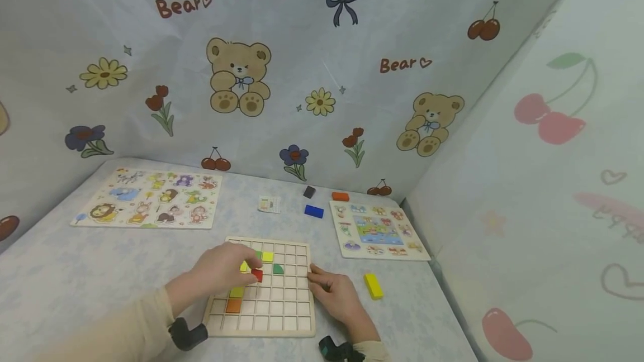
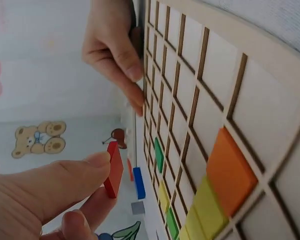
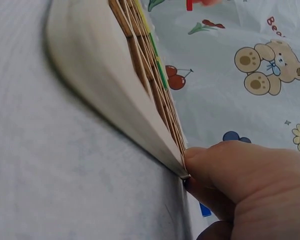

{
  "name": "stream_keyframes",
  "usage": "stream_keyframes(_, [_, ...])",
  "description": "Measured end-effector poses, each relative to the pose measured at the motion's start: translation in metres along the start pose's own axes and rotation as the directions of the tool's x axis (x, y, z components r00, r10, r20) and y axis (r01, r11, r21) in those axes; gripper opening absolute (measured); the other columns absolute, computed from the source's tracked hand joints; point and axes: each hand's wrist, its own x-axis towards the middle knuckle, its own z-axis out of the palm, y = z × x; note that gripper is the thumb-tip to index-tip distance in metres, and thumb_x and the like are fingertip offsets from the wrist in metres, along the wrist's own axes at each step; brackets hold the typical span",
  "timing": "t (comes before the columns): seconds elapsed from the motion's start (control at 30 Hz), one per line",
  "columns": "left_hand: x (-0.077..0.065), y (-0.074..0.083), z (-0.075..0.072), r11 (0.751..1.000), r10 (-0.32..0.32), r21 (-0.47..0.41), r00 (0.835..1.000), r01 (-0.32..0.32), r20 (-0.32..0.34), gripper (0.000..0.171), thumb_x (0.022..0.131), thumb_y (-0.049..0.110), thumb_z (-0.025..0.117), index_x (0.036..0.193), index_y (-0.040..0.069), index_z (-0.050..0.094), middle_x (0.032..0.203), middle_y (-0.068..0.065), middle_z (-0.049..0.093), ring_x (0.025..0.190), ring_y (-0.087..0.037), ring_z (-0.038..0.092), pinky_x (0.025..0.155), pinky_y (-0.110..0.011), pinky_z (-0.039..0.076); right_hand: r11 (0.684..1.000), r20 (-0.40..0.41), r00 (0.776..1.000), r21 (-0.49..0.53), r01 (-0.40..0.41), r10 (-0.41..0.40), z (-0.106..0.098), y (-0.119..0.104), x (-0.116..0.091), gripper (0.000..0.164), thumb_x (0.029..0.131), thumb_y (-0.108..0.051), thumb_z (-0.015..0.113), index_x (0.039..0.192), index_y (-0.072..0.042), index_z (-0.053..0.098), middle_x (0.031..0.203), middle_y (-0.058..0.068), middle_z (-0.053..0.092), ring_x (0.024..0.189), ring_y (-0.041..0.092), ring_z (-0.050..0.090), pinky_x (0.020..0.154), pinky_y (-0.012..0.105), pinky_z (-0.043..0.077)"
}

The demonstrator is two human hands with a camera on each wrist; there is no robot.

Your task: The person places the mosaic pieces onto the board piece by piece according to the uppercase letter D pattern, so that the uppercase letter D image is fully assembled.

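My left hand (image 1: 225,266) pinches a red square tile (image 2: 114,170) between thumb and fingertips, held above the wooden grid board (image 1: 283,325). In the board's cells lie an orange tile (image 2: 231,172), yellow tiles (image 2: 208,207), a green quarter-round piece (image 1: 278,268) and a bright yellow tile (image 1: 268,257). Part of the row of tiles is hidden behind the left hand in the head view. At the board's right edge, my right hand (image 1: 336,295) grips the rim, thumb on top and fingers beneath, as the right wrist view shows.
A yellow block (image 1: 373,286) lies right of the right hand. Behind the board are a blue block (image 1: 314,212), a dark block (image 1: 309,191), an orange block (image 1: 340,196) and a small printed packet (image 1: 269,204). Picture boards stand at left (image 1: 151,200) and right (image 1: 347,251).
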Motion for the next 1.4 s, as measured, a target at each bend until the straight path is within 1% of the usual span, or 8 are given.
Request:
stream_keyframes(0.2, [0.020,0.018,0.026,1.000,0.018,0.010,0.999,-0.018,0.038,0.014,0.080,0.019,0.086,0.086,0.027,0.076,0.087,0.015,0.071,0.081,-0.011,0.065,0.067,-0.038,0.052,1.000,0.000,1.000,0.001,0.003,-0.003,0.001,0.000,0.000,0.029,0.099,-0.025,0.069,0.126,-0.014,0.074,0.139,-0.001,0.065,0.126,0.018,0.064,0.103,0.044,0.052])
stream_keyframes(0.4, [0.030,0.023,0.040,0.998,0.047,0.041,0.997,-0.050,0.057,0.012,0.081,0.018,0.086,0.085,0.024,0.076,0.082,0.013,0.068,0.073,-0.009,0.061,0.062,-0.036,0.051,1.000,-0.005,1.000,-0.006,0.008,-0.008,0.000,0.000,0.000,0.029,0.099,-0.024,0.069,0.126,-0.014,0.074,0.139,-0.001,0.065,0.126,0.018,0.064,0.102,0.044,0.053])
stream_keyframes(0.6, [0.034,0.021,0.045,0.997,0.072,-0.002,0.995,-0.072,0.065,0.012,0.080,0.014,0.084,0.080,0.024,0.076,0.075,0.016,0.065,0.067,-0.006,0.056,0.060,-0.033,0.049,1.000,0.000,1.000,-0.017,0.010,-0.010,-0.001,0.000,0.000,0.029,0.099,-0.024,0.069,0.126,-0.014,0.075,0.138,-0.002,0.065,0.125,0.017,0.065,0.102,0.044,0.053])
stream_keyframes(0.9, [0.041,0.021,0.046,0.997,0.031,-0.067,0.997,-0.026,0.076,0.014,0.080,0.012,0.086,0.078,0.023,0.077,0.074,0.015,0.066,0.068,-0.007,0.058,0.062,-0.033,0.051,1.000,-0.002,1.000,-0.015,0.004,-0.004,-0.001,0.000,0.000,0.029,0.099,-0.025,0.069,0.126,-0.015,0.075,0.139,-0.001,0.066,0.126,0.017,0.064,0.103,0.044,0.052])
stream_keyframes(1.1, [0.041,0.012,0.047,0.994,0.018,-0.105,0.998,-0.011,0.062,0.013,0.082,0.016,0.085,0.075,0.024,0.077,0.073,0.015,0.067,0.066,-0.009,0.058,0.059,-0.035,0.049,0.999,-0.011,0.999,-0.021,0.033,-0.034,0.000,-0.001,0.001,0.029,0.099,-0.024,0.069,0.125,-0.013,0.075,0.138,0.001,0.066,0.124,0.021,0.066,0.101,0.045,0.053])
stream_keyframes(1.23, [0.035,0.007,0.037,0.993,-0.017,-0.114,0.999,0.022,0.045,0.011,0.084,0.024,0.085,0.078,0.030,0.078,0.080,0.018,0.069,0.076,-0.007,0.061,0.066,-0.034,0.052,1.000,0.002,1.000,-0.012,0.023,-0.023,0.000,-0.002,0.001,0.030,0.100,-0.024,0.068,0.126,-0.013,0.074,0.138,0.000,0.065,0.126,0.020,0.065,0.102,0.045,0.053])
stream_keyframes(1.33, [0.025,0.003,0.013,0.987,-0.078,-0.137,0.997,0.079,0.007,0.005,0.086,0.030,0.084,0.089,0.030,0.081,0.090,0.017,0.072,0.088,-0.009,0.065,0.076,-0.037,0.054,1.000,0.003,1.000,-0.012,0.007,-0.006,-0.001,-0.002,0.001,0.030,0.100,-0.025,0.068,0.127,-0.014,0.074,0.139,-0.001,0.065,0.127,0.019,0.064,0.103,0.044,0.052])
stream_keyframes(1.4, [0.016,-0.004,-0.010,0.982,-0.117,-0.150,0.993,0.112,-0.024,0.016,0.087,0.033,0.082,0.101,0.025,0.081,0.099,0.012,0.075,0.093,-0.012,0.066,0.079,-0.039,0.055,1.000,-0.003,1.000,-0.012,0.008,-0.008,-0.002,-0.002,0.000,0.029,0.099,-0.024,0.068,0.126,-0.013,0.074,0.139,0.000,0.065,0.126,0.020,0.064,0.103,0.045,0.052])
